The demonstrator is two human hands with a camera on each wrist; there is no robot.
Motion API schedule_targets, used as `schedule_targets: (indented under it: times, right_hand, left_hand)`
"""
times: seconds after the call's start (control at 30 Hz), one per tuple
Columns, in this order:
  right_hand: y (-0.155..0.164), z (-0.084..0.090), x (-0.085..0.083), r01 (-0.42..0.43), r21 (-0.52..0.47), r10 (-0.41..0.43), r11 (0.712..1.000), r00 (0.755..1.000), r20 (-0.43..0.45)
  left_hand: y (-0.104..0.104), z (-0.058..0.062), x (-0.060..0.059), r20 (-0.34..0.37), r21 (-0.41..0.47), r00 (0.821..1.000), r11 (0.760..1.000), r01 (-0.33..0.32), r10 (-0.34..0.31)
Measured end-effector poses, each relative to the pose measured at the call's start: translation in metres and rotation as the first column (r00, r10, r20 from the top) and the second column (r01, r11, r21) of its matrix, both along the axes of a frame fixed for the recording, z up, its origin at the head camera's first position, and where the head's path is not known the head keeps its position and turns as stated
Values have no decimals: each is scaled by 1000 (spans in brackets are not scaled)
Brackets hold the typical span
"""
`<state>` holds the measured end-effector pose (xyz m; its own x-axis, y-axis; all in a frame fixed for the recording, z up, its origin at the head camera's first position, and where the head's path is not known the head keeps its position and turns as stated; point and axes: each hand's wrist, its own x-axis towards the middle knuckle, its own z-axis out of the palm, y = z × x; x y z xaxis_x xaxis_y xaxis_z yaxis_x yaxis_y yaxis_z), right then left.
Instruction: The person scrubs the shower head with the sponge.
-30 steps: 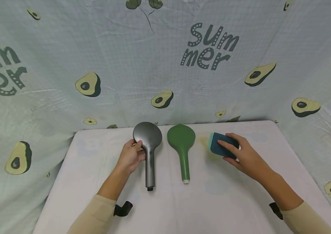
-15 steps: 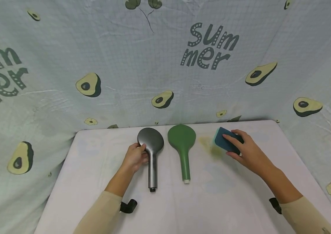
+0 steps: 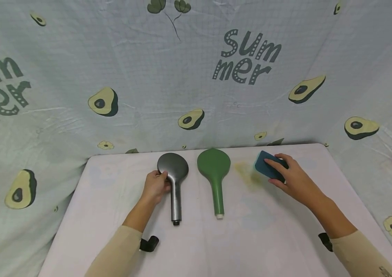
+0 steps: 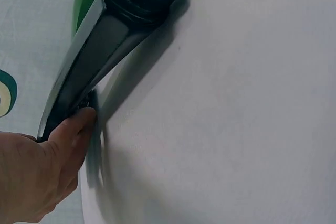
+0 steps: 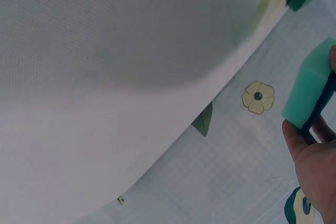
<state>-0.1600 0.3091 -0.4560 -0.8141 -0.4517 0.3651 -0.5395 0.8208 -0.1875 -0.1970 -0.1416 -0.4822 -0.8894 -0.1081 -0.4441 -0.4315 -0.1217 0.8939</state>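
Note:
A dark grey shower head (image 3: 173,166) is gripped by my left hand (image 3: 155,187) at the left side, where the round head meets the handle. Its handle (image 4: 86,59) ends in a threaded connector close to the left wrist camera and casts a shadow on the table. To its right lies a green shower head (image 3: 214,164) with a white end. My right hand (image 3: 294,180) holds a sponge (image 3: 262,163) between thumb and fingers; one side is dark blue, the other light green (image 5: 310,90). In the right wrist view, the sponge is held up off the table.
A yellow-green stain (image 3: 246,172) marks the white table (image 3: 234,250) between the green shower head and the sponge. Behind the table hangs a cloth (image 3: 147,77) printed with avocados and lettering. Black wrist straps (image 3: 149,244) stick out by the sleeves.
My right hand has moved the sponge right and slightly away, uncovering more of the stain. The grey shower head in my left hand has come slightly nearer, shifting right and then back left.

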Motion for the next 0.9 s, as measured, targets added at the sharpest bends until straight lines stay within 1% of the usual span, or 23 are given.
schedule_targets:
  times: [0.2, 0.3, 0.5, 0.73, 0.8, 0.9]
  right_hand:
    - [1, 1, -2, 15, -1, -15, 1000, 1000, 21]
    - [2, 0, -2, 35, 1, -35, 999, 999, 39]
    - [4, 0, -4, 103, 23, -105, 994, 991, 88]
    - [9, 7, -13, 182, 84, -194, 980, 967, 163]
    - [10, 8, -16, 203, 105, -220, 974, 956, 195]
    - [12, 9, -20, 234, 144, -264, 962, 930, 255]
  left_hand:
    - [-10, 2, -2, 21, -106, 999, 994, 28, -25]
    - [-17, 2, -3, 22, -130, 998, 990, 53, -50]
    - [-29, -4, -5, 5, -152, 996, 985, 86, -86]
    - [-35, -4, -7, 26, -161, 994, 981, 108, -105]
    - [-36, -3, -8, 31, -160, 994, 981, 113, -109]
    - [-38, -3, -9, 36, -165, 992, 979, 123, -118]
